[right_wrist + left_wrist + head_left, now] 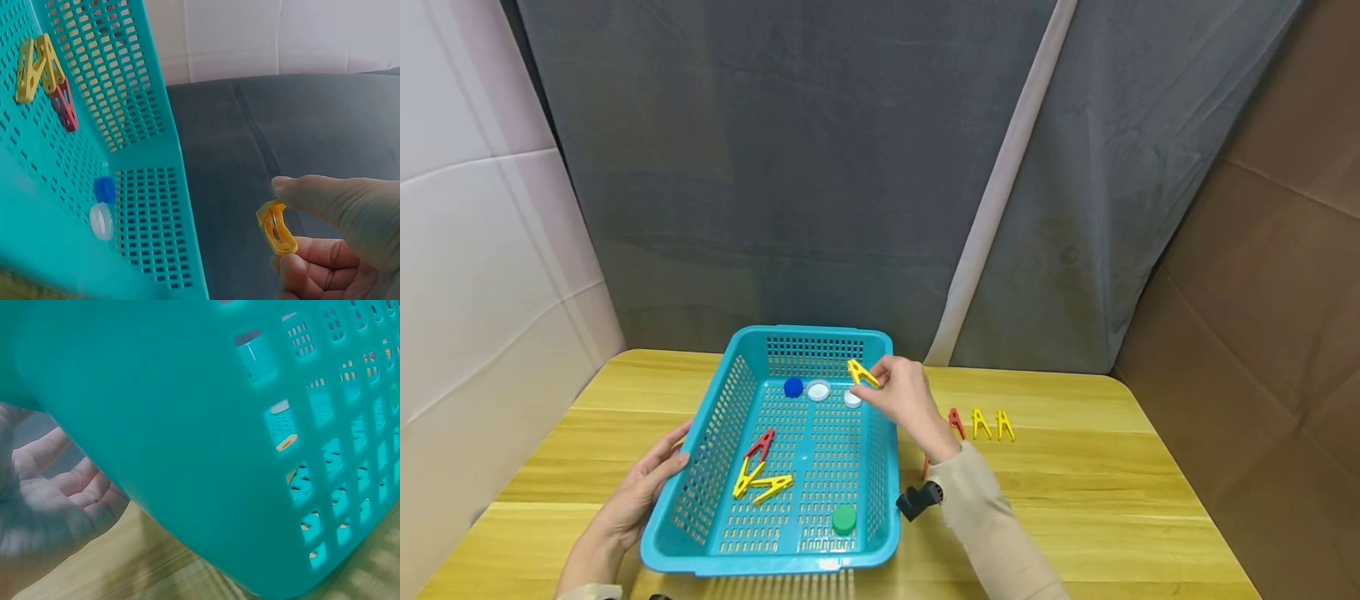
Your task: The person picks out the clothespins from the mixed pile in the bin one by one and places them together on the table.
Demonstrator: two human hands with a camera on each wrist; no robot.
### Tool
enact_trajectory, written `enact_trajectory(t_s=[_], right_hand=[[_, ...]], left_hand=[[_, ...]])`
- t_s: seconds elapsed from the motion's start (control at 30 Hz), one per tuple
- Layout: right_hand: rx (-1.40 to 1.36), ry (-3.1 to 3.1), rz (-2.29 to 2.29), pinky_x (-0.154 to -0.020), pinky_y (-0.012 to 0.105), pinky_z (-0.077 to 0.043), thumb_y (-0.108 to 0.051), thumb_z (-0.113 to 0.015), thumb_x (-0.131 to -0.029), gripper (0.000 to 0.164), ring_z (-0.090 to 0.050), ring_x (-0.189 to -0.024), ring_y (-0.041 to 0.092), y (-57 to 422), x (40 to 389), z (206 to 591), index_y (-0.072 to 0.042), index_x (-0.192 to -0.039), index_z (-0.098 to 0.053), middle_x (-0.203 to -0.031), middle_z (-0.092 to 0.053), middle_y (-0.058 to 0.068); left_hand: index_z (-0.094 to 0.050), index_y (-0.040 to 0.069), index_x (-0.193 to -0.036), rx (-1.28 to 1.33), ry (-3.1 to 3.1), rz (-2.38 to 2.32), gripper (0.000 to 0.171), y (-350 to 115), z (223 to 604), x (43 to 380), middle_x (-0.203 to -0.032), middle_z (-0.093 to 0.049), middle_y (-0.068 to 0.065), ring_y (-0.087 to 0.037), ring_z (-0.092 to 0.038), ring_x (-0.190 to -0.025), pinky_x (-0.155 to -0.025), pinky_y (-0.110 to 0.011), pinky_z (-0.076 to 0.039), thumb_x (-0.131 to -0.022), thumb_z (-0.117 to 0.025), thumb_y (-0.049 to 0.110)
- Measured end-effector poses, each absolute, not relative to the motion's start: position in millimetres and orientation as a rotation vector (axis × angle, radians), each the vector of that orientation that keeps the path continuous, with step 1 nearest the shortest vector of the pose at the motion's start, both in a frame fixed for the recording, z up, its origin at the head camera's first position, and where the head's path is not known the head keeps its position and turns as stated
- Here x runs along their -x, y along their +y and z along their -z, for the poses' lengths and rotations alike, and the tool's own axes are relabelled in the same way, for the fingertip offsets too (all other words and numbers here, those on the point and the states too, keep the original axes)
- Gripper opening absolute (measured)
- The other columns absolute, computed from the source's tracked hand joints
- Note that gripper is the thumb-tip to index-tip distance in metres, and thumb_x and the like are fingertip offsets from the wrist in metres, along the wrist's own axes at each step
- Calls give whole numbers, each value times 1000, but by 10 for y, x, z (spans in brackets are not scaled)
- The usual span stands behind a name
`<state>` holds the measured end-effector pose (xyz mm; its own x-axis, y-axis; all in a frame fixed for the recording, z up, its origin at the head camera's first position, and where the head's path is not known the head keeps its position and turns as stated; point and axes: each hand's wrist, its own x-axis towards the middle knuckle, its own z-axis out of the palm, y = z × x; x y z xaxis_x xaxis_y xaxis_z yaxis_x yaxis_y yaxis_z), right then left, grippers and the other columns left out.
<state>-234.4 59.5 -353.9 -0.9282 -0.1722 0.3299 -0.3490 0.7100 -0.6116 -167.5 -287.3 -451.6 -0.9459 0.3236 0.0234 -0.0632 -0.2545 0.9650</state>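
Observation:
Between thumb and fingers, my right hand (904,396) pinches a yellow clothespin (275,226) above the right rim of a turquoise plastic basket (805,565). At the basket's left rim is my left hand (638,492), its thumb by the edge and its fingers on the outer side. Inside the basket lie a red clothespin (762,445) and two yellow clothespins (772,485). A blue bottle cap (793,387) and two white caps (817,391) sit toward its far end. Near the front right corner is a green cap (844,520).
Right of the basket, on the wooden table (1075,500), lie a red clothespin (956,422) and two yellow ones (981,423). Another red piece (926,465) shows partly beside the right wrist. A grey curtain (775,183) hangs behind the table.

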Motion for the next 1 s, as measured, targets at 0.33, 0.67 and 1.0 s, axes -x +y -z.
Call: enact_trajectory(t_s=[0.33, 0.67, 1.0], right_hand=[[-341, -2640, -1091, -53, 20, -47, -23, -80, -75, 28, -53, -64, 14, 882, 2294, 3559, -1, -86, -66, -77, -61, 6], [-264, -2623, -1122, -52, 21, -48, -21, -80, -75, 26, -52, -61, 15, 1138, 2264, 3569, -2, -84, -65, -75, -60, 5], [-175, -2634, -1086, -50, 22, -46, -21, -81, -74, 26, -49, -58, 15, 1375, 2232, 3584, -2, -83, -65, -72, -59, 5]], left_hand=[[-49, 40, -126, -314, 1744, -2299, 44, -2877, 4522, 1677, -115, -57, 12, -11, -60, -100, -79, -33, -54, -101, -35, 7], [-49, 41, -126, -307, 1740, -2295, 44, -2886, 4530, 1687, -115, -57, 13, -11, -61, -99, -78, -33, -54, -101, -34, 7], [-48, 39, -127, -357, 1713, -2297, 45, -2889, 4530, 1690, -115, -57, 11, -11, -60, -100, -78, -33, -54, -101, -33, 6]])
